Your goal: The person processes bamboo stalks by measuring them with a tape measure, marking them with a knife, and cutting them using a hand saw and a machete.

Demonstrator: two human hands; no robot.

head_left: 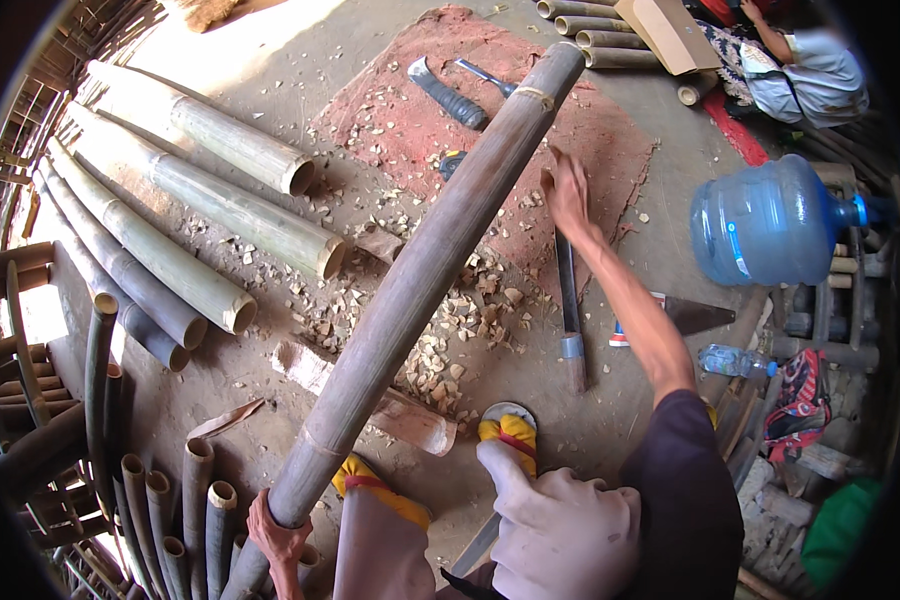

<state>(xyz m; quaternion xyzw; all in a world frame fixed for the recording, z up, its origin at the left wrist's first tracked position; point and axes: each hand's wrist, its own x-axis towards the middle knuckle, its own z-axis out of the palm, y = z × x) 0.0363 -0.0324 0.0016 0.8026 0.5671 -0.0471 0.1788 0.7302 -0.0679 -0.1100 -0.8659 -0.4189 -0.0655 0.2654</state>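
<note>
A long, thick grey-brown bamboo pole (400, 310) slants across the middle, from the lower left up to the top right. My left hand (278, 540) is wrapped round its lower part. Right of the pole's upper part, my right hand (570, 195) is stretched out with fingers apart and holds nothing. Beneath that hand a long dark blade (568, 285) with a handle lies on the floor. Beyond the pole a hooked knife (445, 95), a chisel (485, 76) and a tape measure (451, 163), partly hidden by the pole, lie on a worn red mat (400, 60).
Several bamboo poles (230, 225) lie at left; upright bamboo pieces (195, 500) stand lower left. Wood chips (440, 340) and a split log (410, 420) lie before my feet. Right are a saw (695, 315), water jug (760, 220) and small bottle (735, 360). A person (805, 85) sits far right.
</note>
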